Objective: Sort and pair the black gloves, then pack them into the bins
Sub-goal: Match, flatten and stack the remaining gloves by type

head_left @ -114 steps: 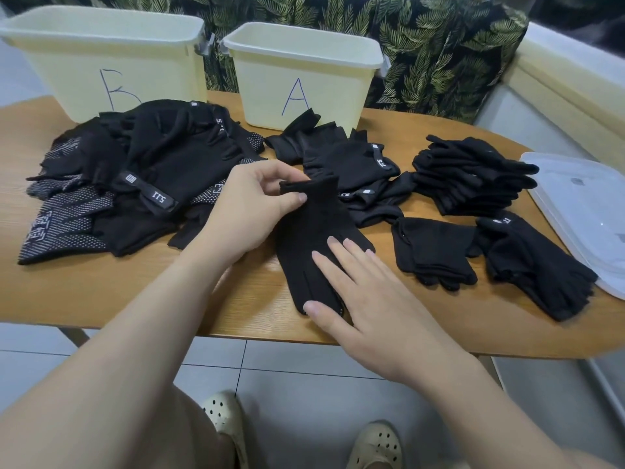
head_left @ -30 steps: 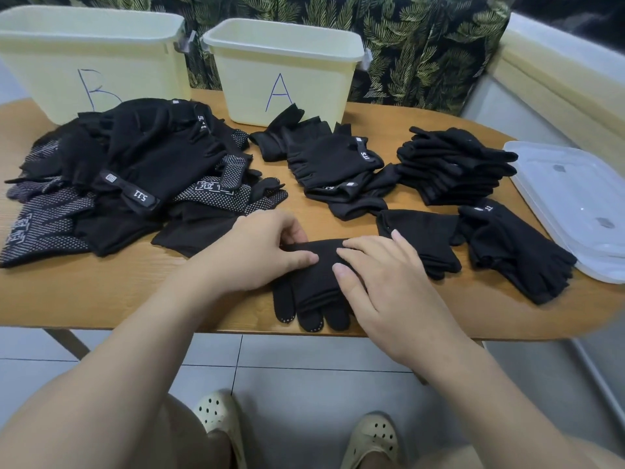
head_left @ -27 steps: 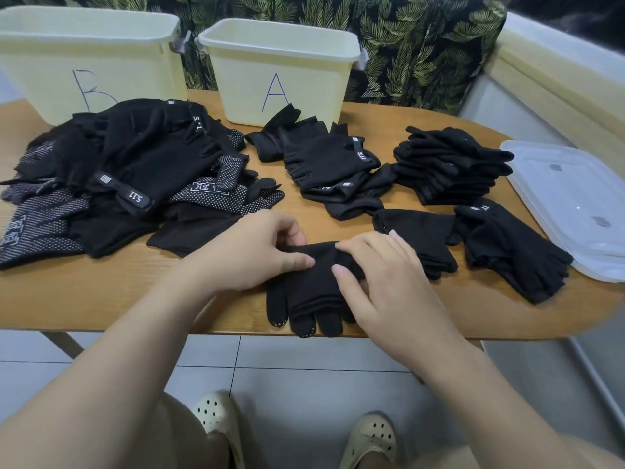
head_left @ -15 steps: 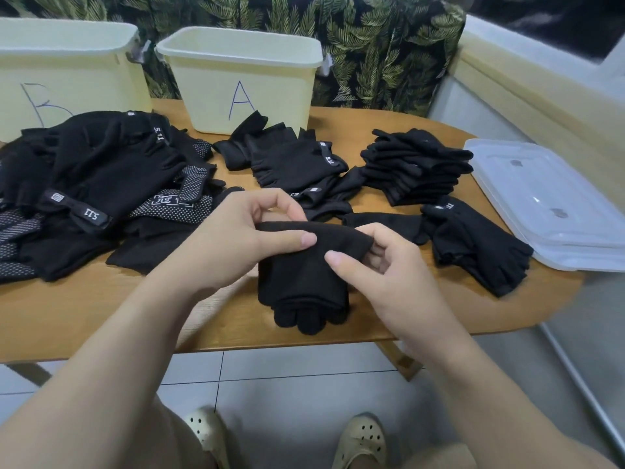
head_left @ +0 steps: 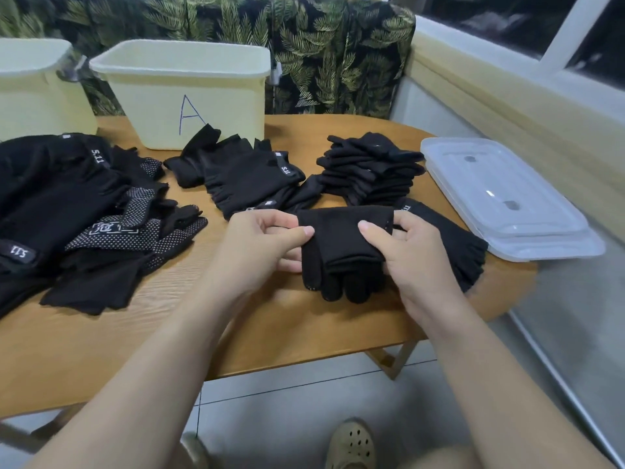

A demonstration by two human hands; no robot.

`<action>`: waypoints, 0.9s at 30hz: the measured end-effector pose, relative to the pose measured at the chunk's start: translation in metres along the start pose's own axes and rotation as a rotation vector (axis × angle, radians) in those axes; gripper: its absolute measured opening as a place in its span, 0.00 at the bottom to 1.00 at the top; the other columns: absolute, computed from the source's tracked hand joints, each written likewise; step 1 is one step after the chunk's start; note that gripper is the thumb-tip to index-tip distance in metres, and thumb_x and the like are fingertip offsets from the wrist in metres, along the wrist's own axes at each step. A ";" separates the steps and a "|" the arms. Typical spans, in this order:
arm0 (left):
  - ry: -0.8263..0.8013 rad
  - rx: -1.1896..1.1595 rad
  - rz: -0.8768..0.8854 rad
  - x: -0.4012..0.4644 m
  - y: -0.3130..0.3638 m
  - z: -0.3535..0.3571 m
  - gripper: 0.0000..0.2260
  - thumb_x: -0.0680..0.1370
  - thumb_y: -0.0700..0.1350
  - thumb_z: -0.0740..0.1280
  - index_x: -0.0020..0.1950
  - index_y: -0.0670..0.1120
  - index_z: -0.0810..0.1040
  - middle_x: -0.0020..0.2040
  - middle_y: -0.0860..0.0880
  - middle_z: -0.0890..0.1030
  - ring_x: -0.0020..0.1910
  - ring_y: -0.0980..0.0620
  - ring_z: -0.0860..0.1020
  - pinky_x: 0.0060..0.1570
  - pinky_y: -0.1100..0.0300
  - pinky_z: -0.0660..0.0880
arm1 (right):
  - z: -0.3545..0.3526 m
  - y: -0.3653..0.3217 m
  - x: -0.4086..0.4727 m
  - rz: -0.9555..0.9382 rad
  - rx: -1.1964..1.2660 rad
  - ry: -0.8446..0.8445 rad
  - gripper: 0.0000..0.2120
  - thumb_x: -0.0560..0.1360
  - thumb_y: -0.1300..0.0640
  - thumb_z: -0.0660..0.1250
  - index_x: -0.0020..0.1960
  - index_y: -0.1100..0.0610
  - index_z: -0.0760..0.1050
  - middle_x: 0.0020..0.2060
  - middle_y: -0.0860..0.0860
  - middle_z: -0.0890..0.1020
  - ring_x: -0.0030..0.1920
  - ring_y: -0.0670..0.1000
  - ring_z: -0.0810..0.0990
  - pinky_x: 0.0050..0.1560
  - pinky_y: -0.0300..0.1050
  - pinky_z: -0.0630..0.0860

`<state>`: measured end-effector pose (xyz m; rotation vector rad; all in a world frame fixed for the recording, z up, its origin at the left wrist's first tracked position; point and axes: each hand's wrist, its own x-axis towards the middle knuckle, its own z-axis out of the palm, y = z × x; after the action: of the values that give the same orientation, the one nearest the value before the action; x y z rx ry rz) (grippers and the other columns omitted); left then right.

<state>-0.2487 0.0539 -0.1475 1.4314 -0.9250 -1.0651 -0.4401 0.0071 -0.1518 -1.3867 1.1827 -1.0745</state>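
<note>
The wooden table [head_left: 236, 333] carries two pale bins at its far edge, bin A [head_left: 196, 96] and a second bin [head_left: 33, 93] to its left, with a big loose heap of black gloves [head_left: 67, 204] on the left and a neat stack of gloves [head_left: 372, 170] near a clear plastic lid [head_left: 500, 198] on the right. Above the near edge, the folded pair of gloves [head_left: 341, 245] is held up, fingertips hanging down. The left hand [head_left: 257, 252] pinches its left side in a thumb-and-finger grip, and the right hand [head_left: 416, 262] curls round its right side.

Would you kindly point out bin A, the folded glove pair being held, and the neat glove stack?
bin A [head_left: 216, 96], head view, front wall beside the letter.
folded glove pair [head_left: 341, 238], head view, middle of the fabric.
neat glove stack [head_left: 368, 170], head view, stack's middle.
</note>
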 end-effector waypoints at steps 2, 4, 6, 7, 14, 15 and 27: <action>0.019 -0.012 -0.003 0.006 0.001 0.005 0.08 0.79 0.41 0.73 0.54 0.38 0.82 0.44 0.39 0.86 0.39 0.44 0.86 0.35 0.59 0.80 | -0.001 -0.002 0.004 -0.019 -0.047 0.021 0.03 0.79 0.58 0.71 0.51 0.57 0.82 0.42 0.51 0.88 0.46 0.49 0.87 0.50 0.50 0.85; 0.016 -0.031 -0.010 0.010 0.001 0.010 0.08 0.79 0.42 0.73 0.52 0.38 0.82 0.44 0.41 0.86 0.39 0.44 0.86 0.35 0.57 0.80 | -0.004 -0.004 0.008 -0.043 -0.092 0.041 0.06 0.79 0.56 0.72 0.50 0.59 0.82 0.41 0.53 0.87 0.45 0.52 0.87 0.51 0.54 0.84; 0.029 -0.031 -0.014 0.013 0.000 0.014 0.10 0.77 0.42 0.74 0.54 0.37 0.81 0.42 0.43 0.86 0.38 0.44 0.86 0.36 0.56 0.80 | -0.008 -0.004 0.011 -0.090 -0.157 0.055 0.09 0.78 0.54 0.72 0.51 0.61 0.81 0.42 0.57 0.87 0.46 0.57 0.86 0.52 0.60 0.82; 0.036 -0.027 -0.015 0.014 0.000 0.015 0.10 0.77 0.41 0.75 0.54 0.37 0.81 0.42 0.44 0.86 0.38 0.44 0.86 0.36 0.55 0.81 | -0.010 -0.004 0.013 -0.113 -0.185 0.059 0.11 0.78 0.53 0.72 0.51 0.62 0.80 0.42 0.59 0.86 0.47 0.60 0.85 0.52 0.63 0.81; 0.072 -0.016 -0.033 0.018 0.000 0.023 0.06 0.77 0.39 0.74 0.51 0.39 0.80 0.42 0.43 0.85 0.34 0.48 0.85 0.32 0.58 0.80 | -0.014 -0.001 0.020 -0.134 -0.260 0.054 0.17 0.76 0.50 0.73 0.52 0.63 0.78 0.42 0.58 0.86 0.48 0.60 0.84 0.51 0.63 0.81; 0.074 -0.015 -0.035 0.019 0.000 0.023 0.05 0.77 0.38 0.74 0.50 0.39 0.80 0.41 0.44 0.85 0.34 0.48 0.85 0.31 0.58 0.80 | -0.015 0.000 0.021 -0.129 -0.258 0.052 0.14 0.76 0.51 0.73 0.53 0.61 0.79 0.42 0.55 0.87 0.47 0.57 0.85 0.52 0.61 0.82; 0.129 0.141 -0.043 0.018 -0.003 0.021 0.07 0.78 0.43 0.75 0.51 0.42 0.80 0.37 0.42 0.86 0.34 0.44 0.86 0.42 0.36 0.83 | -0.011 0.001 0.003 -0.261 -0.550 0.166 0.23 0.75 0.53 0.73 0.69 0.48 0.72 0.54 0.44 0.80 0.52 0.53 0.81 0.55 0.56 0.80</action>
<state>-0.2637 0.0305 -0.1535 1.6239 -0.8937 -0.9416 -0.4505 0.0024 -0.1517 -1.9465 1.5233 -1.1051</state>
